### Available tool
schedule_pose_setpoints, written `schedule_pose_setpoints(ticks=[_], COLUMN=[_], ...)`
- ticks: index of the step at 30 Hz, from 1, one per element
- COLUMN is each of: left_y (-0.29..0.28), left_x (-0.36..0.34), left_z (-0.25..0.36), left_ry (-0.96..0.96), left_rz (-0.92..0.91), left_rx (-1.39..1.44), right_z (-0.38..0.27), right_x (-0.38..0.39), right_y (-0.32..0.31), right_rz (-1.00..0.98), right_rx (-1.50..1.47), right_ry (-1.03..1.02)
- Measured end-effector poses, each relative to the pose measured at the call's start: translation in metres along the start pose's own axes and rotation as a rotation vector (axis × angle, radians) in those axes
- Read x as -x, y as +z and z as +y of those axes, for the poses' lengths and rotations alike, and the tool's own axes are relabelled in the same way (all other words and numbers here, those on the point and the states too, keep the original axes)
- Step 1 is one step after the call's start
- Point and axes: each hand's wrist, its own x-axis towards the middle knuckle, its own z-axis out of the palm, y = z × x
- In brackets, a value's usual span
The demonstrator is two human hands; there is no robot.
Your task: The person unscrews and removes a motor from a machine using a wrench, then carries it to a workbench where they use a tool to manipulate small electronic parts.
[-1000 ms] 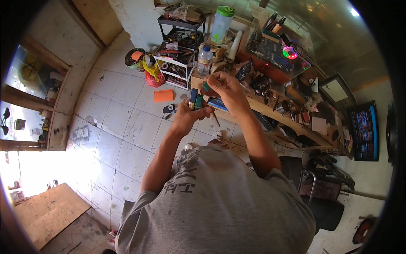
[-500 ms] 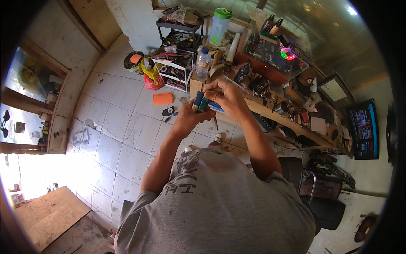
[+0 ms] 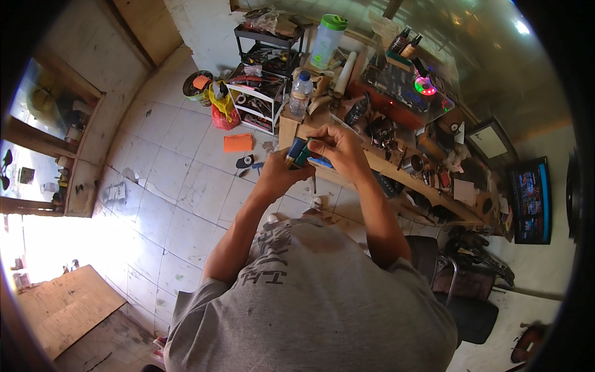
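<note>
Above the near corner of the workbench, both of my hands meet at chest height. My left hand (image 3: 277, 175) is closed around a small dark-blue block (image 3: 296, 147) with a pale edge, and a green piece (image 3: 303, 157) lies against it. My right hand (image 3: 339, 149) is closed too, its thumb and fingertips pressed at the green piece's upper end. What kind of things these two pieces are is too small to tell. Fingers cover part of both.
A cluttered wooden workbench (image 3: 396, 162) runs right, bearing a water bottle (image 3: 301, 93) and a green-lidded jug (image 3: 328, 42). Beside it stands a tool rack (image 3: 257, 99). An orange sheet (image 3: 238, 142) and an angle grinder-like tool (image 3: 245, 162) lie on the tiled floor. A black chair (image 3: 465, 313) stands behind right.
The whole view has shifted slightly. My hands stay together on the blue and green pieces, with the right fingers a little more curled over the green one.
</note>
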Motion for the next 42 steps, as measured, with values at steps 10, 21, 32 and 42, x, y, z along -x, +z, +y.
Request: schedule_pose_setpoints(ticks=[10, 21, 32, 42], left_y=[-0.001, 0.013, 0.08, 0.129], left_x=[-0.002, -0.021, -0.044, -0.106], left_z=[0.012, -0.026, 0.02, 0.034], left_ry=[0.019, 0.17, 0.168, 0.008], left_rz=[-0.01, 0.018, -0.184, -0.227], left_rx=[-0.121, -0.159, -0.143, 0.033], right_z=[0.008, 0.027, 0.01, -0.019], right_x=[0.01, 0.027, 0.047, 0.024], right_y=[-0.003, -0.002, -0.064, -0.255], right_rz=[0.025, 0.135, 0.246, 0.645], right_rx=[-0.057, 0.468, 0.374, -0.064], right_ry=[-0.006, -0.102, -0.268, -0.229])
